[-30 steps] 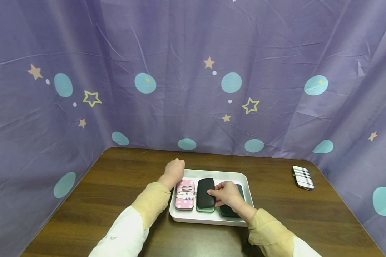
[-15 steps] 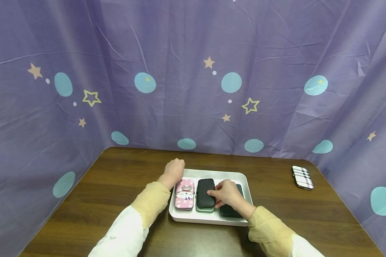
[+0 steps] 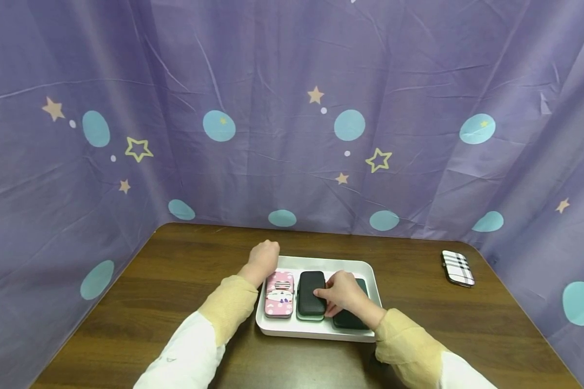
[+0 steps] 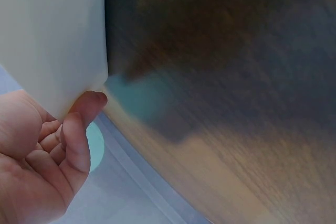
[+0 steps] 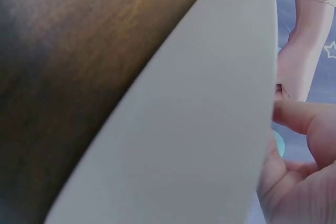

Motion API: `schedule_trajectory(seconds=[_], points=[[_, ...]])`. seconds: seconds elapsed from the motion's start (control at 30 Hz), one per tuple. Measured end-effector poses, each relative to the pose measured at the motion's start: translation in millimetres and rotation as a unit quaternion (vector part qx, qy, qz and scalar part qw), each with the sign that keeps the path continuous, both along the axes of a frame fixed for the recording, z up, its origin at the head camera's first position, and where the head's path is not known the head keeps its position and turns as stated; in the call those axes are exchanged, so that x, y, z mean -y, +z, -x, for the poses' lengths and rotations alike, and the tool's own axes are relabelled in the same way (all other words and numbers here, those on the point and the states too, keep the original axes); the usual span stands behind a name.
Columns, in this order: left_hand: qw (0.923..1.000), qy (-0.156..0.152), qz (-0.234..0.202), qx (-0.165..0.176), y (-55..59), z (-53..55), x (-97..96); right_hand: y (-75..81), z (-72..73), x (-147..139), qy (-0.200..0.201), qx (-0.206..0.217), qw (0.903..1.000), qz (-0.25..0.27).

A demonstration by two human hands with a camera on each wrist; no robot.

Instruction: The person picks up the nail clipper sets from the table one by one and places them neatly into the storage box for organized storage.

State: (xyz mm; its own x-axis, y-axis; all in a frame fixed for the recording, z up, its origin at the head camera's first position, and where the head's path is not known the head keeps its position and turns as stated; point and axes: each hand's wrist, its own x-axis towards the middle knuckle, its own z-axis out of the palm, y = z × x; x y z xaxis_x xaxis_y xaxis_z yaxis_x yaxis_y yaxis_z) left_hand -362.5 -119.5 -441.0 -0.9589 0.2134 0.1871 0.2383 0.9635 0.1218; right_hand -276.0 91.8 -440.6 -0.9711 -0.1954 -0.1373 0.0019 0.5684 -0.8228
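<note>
A white tray (image 3: 316, 336) stands on the table; my left hand (image 3: 264, 258) grips its far left corner. In the left wrist view the fingers (image 4: 86, 106) of that hand are curled at the tray's edge. My right hand (image 3: 344, 292) pinches the right side of a black textured case (image 3: 312, 292). That case lies over a light green case (image 3: 310, 317), of which only the near edge shows. To the left lies a pink case (image 3: 279, 294) with a cartoon face. A dark green case (image 3: 349, 320) sits partly hidden under my right hand.
On the right of the brown wooden table (image 3: 413, 281) lies a white plaid case (image 3: 458, 268). A purple curtain (image 3: 282, 108) with stars and dots hangs behind the table and along its sides.
The black case has settled slightly flatter over the light green one, with my right hand's fingers still at its side. The left hand has stayed at the tray's corner.
</note>
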Motion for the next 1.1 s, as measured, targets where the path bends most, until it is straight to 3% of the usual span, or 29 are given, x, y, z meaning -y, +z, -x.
schedule_trajectory(seconds=[0.23,0.87,1.1], points=[[1.0,0.001,0.0,0.007,0.3,-0.2,-1.5,2.6,3.0,-0.5,0.002,0.032,0.9994,-0.013],[1.0,-0.004,0.006,0.007,-2.7,2.6,0.6,14.5,0.1,-2.8,0.037,0.067,0.9969,-0.015],[1.0,-0.004,0.004,0.006,-2.9,3.6,0.4,23.5,-5.6,-6.8,0.054,0.015,0.9971,-0.05]])
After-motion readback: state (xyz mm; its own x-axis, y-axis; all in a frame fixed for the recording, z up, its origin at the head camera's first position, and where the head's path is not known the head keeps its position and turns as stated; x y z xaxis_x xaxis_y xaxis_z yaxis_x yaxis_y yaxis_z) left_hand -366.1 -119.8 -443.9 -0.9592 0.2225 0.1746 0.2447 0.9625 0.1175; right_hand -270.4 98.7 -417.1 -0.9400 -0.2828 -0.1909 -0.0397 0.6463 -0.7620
